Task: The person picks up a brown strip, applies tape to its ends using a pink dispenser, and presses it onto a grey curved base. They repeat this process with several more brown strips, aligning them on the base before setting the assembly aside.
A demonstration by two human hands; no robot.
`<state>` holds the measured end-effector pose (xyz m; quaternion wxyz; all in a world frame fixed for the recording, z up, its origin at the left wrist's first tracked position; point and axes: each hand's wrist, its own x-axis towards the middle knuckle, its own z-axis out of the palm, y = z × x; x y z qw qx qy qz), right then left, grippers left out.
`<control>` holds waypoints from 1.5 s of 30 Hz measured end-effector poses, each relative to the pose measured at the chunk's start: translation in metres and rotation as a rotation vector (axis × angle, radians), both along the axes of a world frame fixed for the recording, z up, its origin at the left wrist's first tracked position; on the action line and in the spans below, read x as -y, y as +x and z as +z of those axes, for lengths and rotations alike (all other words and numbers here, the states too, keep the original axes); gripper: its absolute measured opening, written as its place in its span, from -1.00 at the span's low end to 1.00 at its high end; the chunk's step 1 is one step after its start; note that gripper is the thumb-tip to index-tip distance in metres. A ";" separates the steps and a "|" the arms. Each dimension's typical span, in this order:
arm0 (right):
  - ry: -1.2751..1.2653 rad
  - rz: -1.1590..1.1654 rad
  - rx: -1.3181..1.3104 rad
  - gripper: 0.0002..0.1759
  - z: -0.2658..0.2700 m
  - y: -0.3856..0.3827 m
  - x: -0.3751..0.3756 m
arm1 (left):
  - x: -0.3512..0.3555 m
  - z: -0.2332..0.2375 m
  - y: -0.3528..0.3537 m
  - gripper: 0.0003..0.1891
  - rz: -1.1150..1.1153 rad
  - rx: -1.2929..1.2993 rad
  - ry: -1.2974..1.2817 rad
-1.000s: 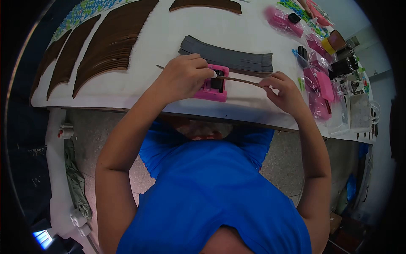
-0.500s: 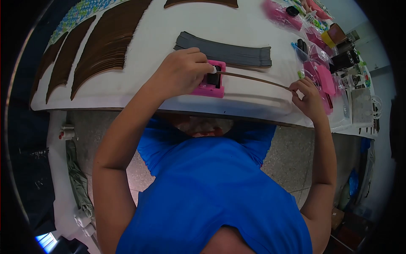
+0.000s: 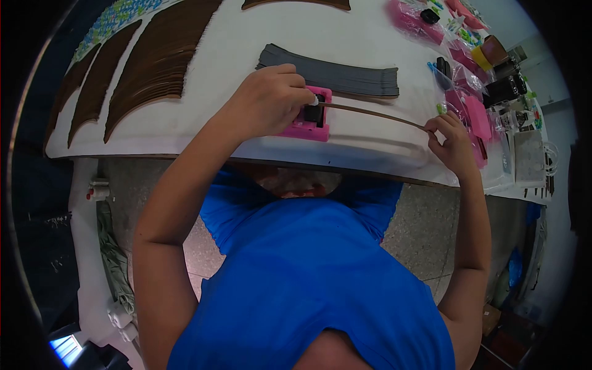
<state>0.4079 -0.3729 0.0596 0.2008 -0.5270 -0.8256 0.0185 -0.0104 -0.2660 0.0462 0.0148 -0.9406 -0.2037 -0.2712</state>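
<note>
A thin brown stick (image 3: 374,112) stretches between my two hands above the front part of the table. My left hand (image 3: 271,102) is closed, pinching a small white wad (image 3: 315,100) at the stick's left end. Under those fingers sits a pink box (image 3: 308,131) with a dark inset, partly covered by the hand. At the other end, my right hand (image 3: 449,139) grips the stick between thumb and fingers. Just behind the stick lies a row of grey strips (image 3: 339,77), side by side on the white tabletop (image 3: 234,43).
Rows of dark brown curved strips (image 3: 154,68) lie at the left, and another brown piece (image 3: 296,4) at the far edge. Pink packets (image 3: 475,117), dark jars (image 3: 502,89) and a yellow-banded roll (image 3: 487,54) crowd the right side. The table's front edge (image 3: 357,172) runs before my lap.
</note>
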 end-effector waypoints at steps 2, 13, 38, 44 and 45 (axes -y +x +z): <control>0.005 -0.001 0.005 -0.77 0.005 0.003 0.001 | 0.000 -0.001 0.003 -0.82 -0.001 0.007 -0.007; 0.356 -0.012 0.147 -0.68 0.120 0.010 -0.026 | 0.003 -0.009 0.035 -0.75 0.027 0.216 -0.248; -0.824 0.182 -1.142 -0.81 0.065 -0.013 -0.029 | -0.009 0.004 -0.057 -0.87 -0.660 0.942 -1.815; -0.739 0.474 -1.776 -0.64 0.028 -0.049 -0.032 | -0.030 -0.005 -0.065 -0.84 -0.712 1.023 -1.854; -0.705 0.474 -1.780 -0.64 0.022 -0.053 -0.038 | -0.034 -0.005 -0.065 -0.84 -0.684 1.078 -1.856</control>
